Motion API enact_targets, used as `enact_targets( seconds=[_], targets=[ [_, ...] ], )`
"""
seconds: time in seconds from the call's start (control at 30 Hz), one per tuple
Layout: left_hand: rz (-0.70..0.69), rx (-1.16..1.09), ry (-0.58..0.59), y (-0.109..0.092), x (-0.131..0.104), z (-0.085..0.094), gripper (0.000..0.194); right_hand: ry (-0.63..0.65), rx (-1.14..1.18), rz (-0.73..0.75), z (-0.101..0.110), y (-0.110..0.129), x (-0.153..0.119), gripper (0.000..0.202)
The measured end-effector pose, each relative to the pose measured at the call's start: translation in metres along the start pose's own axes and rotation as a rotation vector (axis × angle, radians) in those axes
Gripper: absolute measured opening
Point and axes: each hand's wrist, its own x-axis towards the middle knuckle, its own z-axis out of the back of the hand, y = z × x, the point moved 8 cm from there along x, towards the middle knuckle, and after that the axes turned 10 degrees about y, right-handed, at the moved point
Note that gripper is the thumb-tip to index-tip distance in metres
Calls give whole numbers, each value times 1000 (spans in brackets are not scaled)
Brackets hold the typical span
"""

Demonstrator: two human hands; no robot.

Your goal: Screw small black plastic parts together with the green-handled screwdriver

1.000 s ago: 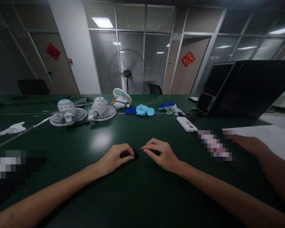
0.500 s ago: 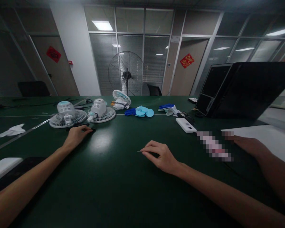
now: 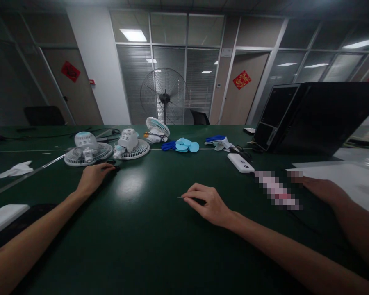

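My left hand (image 3: 94, 177) rests at the left, in front of the white fans, its fingertips pinched at a small dark object (image 3: 117, 168) too small to name. Near the middle of the dark green table (image 3: 135, 246), my right hand (image 3: 207, 203) pinches a thin metal piece (image 3: 180, 198) between thumb and forefinger. Two small white fans (image 3: 88, 149) (image 3: 130, 144) lie face down beyond my left hand. A third fan (image 3: 156, 130) leans farther back. Light blue fan blades (image 3: 187, 145) lie beside a dark blue glove (image 3: 168, 145).
At the right, another person's hand (image 3: 320, 188) rests by white sheets (image 3: 344, 174) and a pixelated object (image 3: 276, 190). A white power bank (image 3: 240, 163), gloves (image 3: 219, 142) and a black computer case (image 3: 313, 119) stand beyond. A white box (image 3: 6, 217) lies at the left.
My left hand has shifted slightly left and toward me, with the small dark object at its fingertips. My right hand has hardly moved.
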Motion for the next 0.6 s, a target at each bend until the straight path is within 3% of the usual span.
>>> enact_targets(
  seconds=[0.2, 0.47, 0.6],
  targets=[
    [24, -4, -100, -2, -4, 9, 45, 7, 12, -8, -1, 1, 1, 21],
    [19, -14, -149, -4, -2, 15, 48, -4, -18, 9, 0, 1, 0, 21],
    [102, -186, -128, 5, -2, 13, 46, -9, -38, 18, 1, 2, 0, 21]
  ],
)
